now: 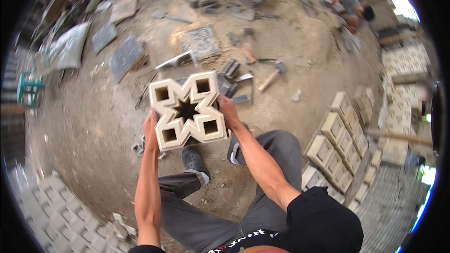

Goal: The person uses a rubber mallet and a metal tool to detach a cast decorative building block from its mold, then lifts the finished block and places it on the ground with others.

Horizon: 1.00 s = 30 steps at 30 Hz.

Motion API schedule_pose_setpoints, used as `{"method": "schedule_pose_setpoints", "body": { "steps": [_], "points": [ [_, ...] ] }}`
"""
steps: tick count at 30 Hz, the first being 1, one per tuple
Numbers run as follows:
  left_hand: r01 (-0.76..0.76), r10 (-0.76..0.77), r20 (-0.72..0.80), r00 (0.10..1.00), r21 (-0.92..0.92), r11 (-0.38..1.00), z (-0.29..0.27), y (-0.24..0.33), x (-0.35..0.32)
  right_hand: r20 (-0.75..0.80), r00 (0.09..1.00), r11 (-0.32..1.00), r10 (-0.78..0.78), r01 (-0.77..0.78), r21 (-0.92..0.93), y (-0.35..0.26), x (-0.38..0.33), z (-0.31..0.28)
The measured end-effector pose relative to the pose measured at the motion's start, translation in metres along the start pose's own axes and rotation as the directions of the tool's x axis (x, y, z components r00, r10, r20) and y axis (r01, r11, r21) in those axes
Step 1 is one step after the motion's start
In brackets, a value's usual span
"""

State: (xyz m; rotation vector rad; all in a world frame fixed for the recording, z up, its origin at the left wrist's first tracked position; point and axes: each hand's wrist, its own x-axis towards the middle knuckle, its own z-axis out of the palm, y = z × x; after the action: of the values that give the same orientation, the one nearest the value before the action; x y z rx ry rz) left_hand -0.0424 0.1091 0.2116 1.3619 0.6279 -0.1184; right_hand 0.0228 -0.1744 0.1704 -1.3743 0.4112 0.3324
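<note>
Between my two hands is a cream-coloured ventilation block (177, 125), held out over the ground with its patterned side up. A star-shaped hole runs through its middle, and square holes sit at its corners. My left hand (150, 130) grips the block's left side, and my right hand (227, 111) clasps the right side; the fingers of both are partly hidden by the block. Beyond it on the ground lie dark metal mould pieces (228, 85), a hammer (272, 78) with a wooden handle and a mallet (248, 47).
Stacked blocks stand to the right (338, 145) and lower left (61, 220). Grey slabs (125, 57), a white sack (68, 47) and a green plastic stool (30, 89) are at the left. Another person (349, 11) crouches at the far right. My shoe (193, 158) is below the block.
</note>
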Motion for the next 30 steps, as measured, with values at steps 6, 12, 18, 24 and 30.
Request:
{"method": "schedule_pose_setpoints", "body": {
  "steps": [6, 12, 18, 24, 30],
  "points": [
    [0.047, -0.042, 0.123, 0.991, -0.034, 0.998, 0.038, 0.157, -0.121, -0.17, 0.985, 0.986, -0.026, -0.003, -0.169, -0.141, -0.137, -0.005],
    [0.136, -0.146, 0.282, 0.948, 0.056, 0.989, 0.116, 0.295, -0.195, -0.343, 0.934, 0.995, 0.099, -0.103, 0.007, -0.286, -0.262, -0.041],
    [0.14, -0.198, 0.52, 0.831, 0.149, 0.979, 0.226, 0.399, -0.218, -0.533, 0.84, 0.99, 0.101, -0.029, 0.141, -0.408, -0.32, -0.095],
    [0.071, -0.22, 0.582, 0.783, 0.268, 0.961, 0.355, 0.437, -0.229, -0.611, 0.788, 0.944, 0.083, 0.135, 0.302, -0.481, -0.342, -0.18],
    [0.076, -0.266, 0.658, 0.705, 0.302, 0.95, 0.453, 0.45, -0.237, -0.717, 0.691, 0.954, 0.093, 0.145, 0.263, -0.521, -0.356, -0.241]
  ]
}}
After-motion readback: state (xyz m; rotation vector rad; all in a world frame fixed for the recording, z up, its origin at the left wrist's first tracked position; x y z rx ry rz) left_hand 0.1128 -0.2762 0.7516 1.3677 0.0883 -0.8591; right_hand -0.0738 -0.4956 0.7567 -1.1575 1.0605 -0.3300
